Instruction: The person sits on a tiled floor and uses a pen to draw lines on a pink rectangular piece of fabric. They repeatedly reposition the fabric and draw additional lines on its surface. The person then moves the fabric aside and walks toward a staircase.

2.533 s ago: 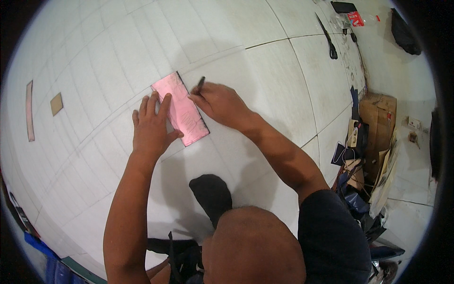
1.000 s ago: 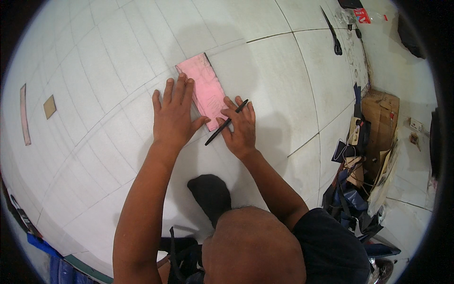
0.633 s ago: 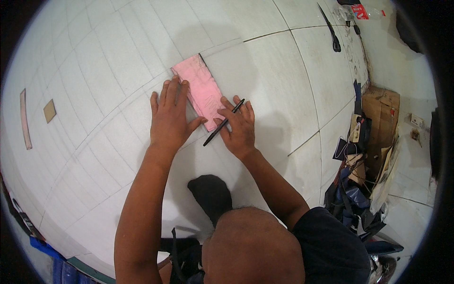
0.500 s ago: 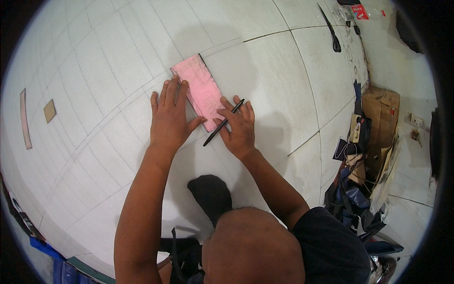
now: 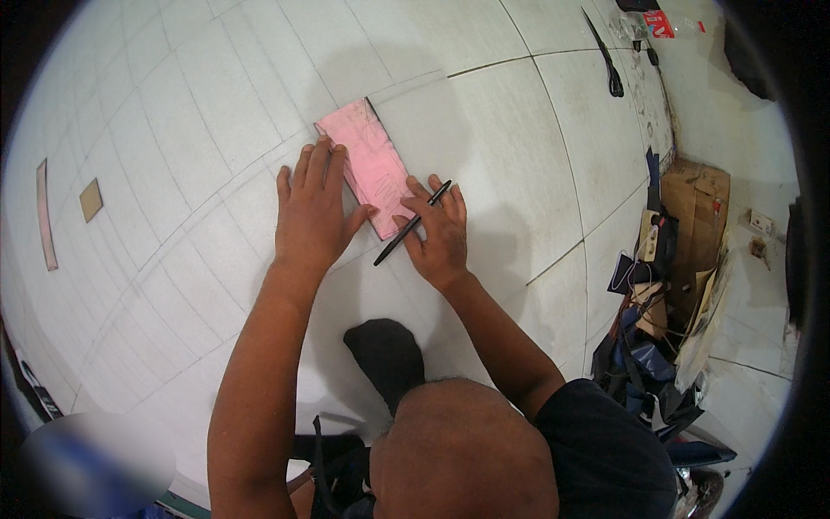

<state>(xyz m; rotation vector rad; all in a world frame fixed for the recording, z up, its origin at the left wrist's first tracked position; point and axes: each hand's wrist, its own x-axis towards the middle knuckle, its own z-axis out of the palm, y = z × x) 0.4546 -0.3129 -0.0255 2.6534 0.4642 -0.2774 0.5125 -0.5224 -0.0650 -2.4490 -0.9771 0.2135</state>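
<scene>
A pink rectangular pad (image 5: 372,163) lies flat on a large white sheet marked with a pencil grid (image 5: 173,156). My left hand (image 5: 311,212) presses palm down on the pad's left edge, fingers spread. My right hand (image 5: 437,229) rests at the pad's lower right corner and holds a black pen (image 5: 411,223) laid diagonally across its fingers. Two fingertips of that hand touch the pad.
A black sock-clad foot (image 5: 385,355) sits below the hands. Two small brown pieces (image 5: 90,199) lie at the far left. Black scissors (image 5: 605,56) lie at the top right. A cardboard box (image 5: 700,216) with cables and clutter stands along the right side.
2.5 s ago my right hand was at the pad's top right corner; it has come down to the lower right corner with the pen. The pad sits slightly higher in view.
</scene>
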